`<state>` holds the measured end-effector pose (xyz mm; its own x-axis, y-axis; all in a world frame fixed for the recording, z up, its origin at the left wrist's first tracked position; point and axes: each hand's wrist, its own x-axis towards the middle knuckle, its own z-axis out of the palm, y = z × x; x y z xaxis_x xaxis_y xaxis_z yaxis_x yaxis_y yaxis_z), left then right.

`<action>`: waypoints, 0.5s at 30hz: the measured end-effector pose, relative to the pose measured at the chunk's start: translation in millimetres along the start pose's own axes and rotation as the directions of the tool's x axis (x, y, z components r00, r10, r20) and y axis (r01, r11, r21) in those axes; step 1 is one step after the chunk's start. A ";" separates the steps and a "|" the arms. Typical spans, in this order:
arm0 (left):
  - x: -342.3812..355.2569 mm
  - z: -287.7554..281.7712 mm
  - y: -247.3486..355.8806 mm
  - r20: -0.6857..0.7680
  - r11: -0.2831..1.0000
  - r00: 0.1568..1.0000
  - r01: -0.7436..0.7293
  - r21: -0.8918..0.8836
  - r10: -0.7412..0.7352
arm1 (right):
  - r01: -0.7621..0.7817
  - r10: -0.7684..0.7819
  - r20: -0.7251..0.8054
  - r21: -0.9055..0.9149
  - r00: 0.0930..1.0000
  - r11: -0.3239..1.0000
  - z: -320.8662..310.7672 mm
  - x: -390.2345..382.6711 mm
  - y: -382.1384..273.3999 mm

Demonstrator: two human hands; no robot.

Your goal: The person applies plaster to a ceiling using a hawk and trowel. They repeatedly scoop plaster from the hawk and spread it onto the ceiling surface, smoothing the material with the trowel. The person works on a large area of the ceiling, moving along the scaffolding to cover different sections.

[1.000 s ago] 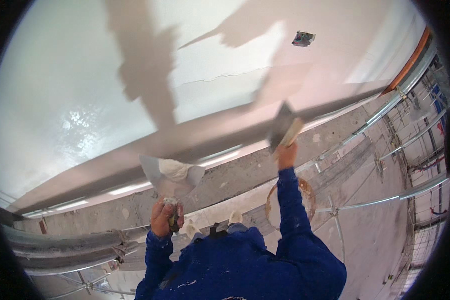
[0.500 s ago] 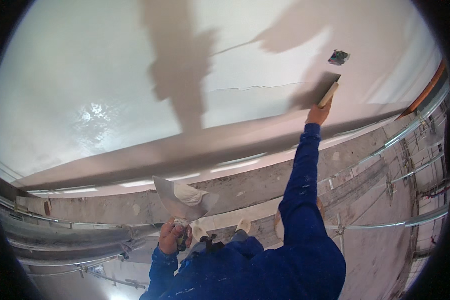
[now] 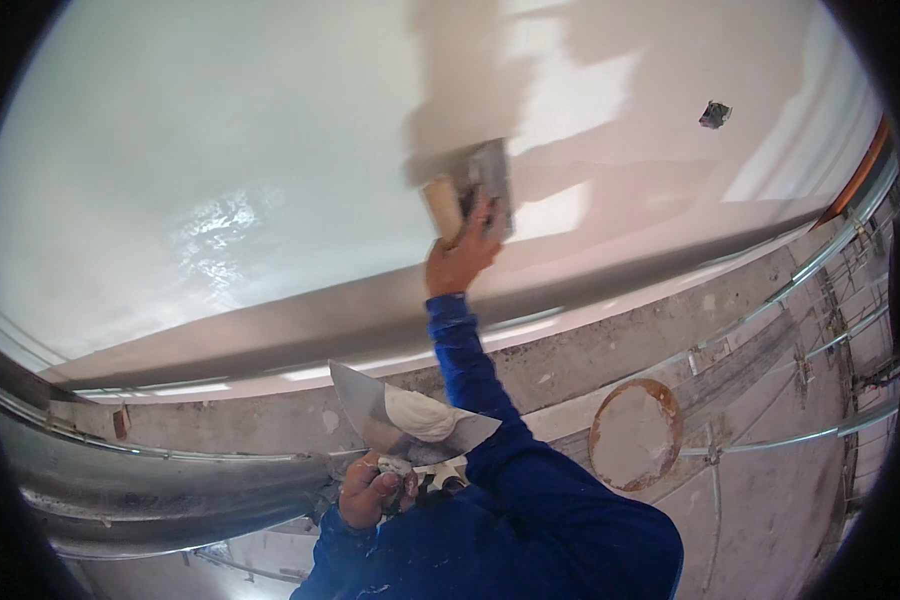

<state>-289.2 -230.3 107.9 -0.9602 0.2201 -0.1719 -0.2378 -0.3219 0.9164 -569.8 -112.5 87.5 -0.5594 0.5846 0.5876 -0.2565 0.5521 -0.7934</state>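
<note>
Half a second ago my right arm was stretched out to the right, with the trowel [image 3: 492, 178] just below the dark hole [image 3: 714, 114] in the wall [image 3: 300, 130]; now my right hand [image 3: 462, 258] has swung across to the left, and the trowel is at the wall well to the left of that hole. My blue right sleeve [image 3: 467, 360] used to cover most of the bucket [image 3: 667, 397], which now shows whole on my right, with its stained rim and pale filling. The trowel has turned too: its wooden handle [image 3: 442, 208] leaned up to the right and now runs nearly up and down, top end tipped a little left. The blade's long axis also runs roughly up and down, just right of the handle; it is blurred, so I can't tell whether its face or only an edge meets the wall. My right hand is closed on the handle, with fingers reaching toward the blade. Low in front of me, my left hand [image 3: 368, 490] is still curled round the grip of the wide scraper [image 3: 363, 405], whose broad edge faces away from me, its long axis sloping down to the right, with a lump of white paste [image 3: 418, 413] on it.
</note>
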 end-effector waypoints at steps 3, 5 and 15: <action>-4.3 -9.6 -7.0 0.006 0.998 0.998 -0.061 0.025 0.061 | 0.005 -0.012 0.110 0.056 0.994 0.998 0.2 -41.1 -35.3; -9.4 -9.8 -5.0 -0.011 0.996 0.998 -0.066 0.053 0.066 | -0.024 -0.030 0.246 0.217 0.969 0.976 -17.5 -56.5 -39.5; 15.0 12.0 -16.8 0.049 0.997 0.996 -0.075 0.003 0.075 | -0.631 0.053 0.631 0.775 0.774 -0.024 -190.5 1.9 23.0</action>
<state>-297.9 -210.5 94.2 -0.9671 0.2399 -0.0849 -0.1646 -0.3352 0.9277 -426.6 14.5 100.6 -0.9441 0.1063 0.3121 -0.2519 -0.8434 -0.4746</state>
